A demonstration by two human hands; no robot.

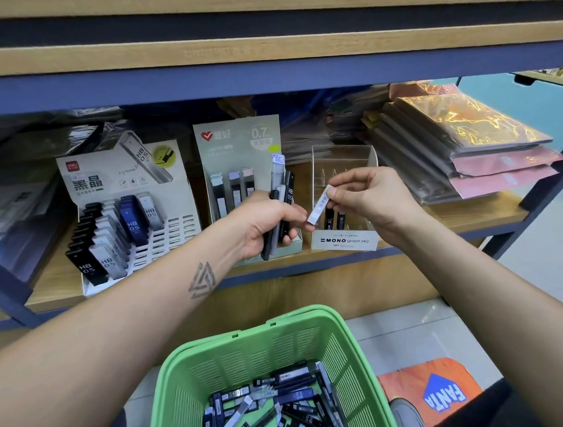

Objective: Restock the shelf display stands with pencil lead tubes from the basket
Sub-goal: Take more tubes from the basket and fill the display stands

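— What have you got in each hand?

— My left hand (pixel 268 226) is curled round a bundle of long slim pencil lead tubes (pixel 281 210), black, grey and clear ones, standing upright in front of the pale green cardboard display stand marked 0.7 (pixel 239 144). I can read "HB 05" on one black tube; how many I hold I can't tell, since my fingers cover their lower halves. My right hand (pixel 369 197) pinches one small white tube with a barcode (pixel 321 204) between thumb and fingertips, tilted, just above the clear plastic stand labelled MONO graph MG (pixel 345 240).

— What's in that clear stand?

— Two dark tubes near its front; the white tube hides part of them.

— And the rest of the stock?

— The green slotted plastic basket (pixel 215 359) below my arms holds a loose heap of tubes, cut off by the bottom edge. On the left, the white tiered stand with black, white and blue HB 05 tubes (pixel 121 231) sits on the wooden shelf (pixel 465 216). The shiny flat packets (pixel 463 143) stacked on the right are too glary to read.
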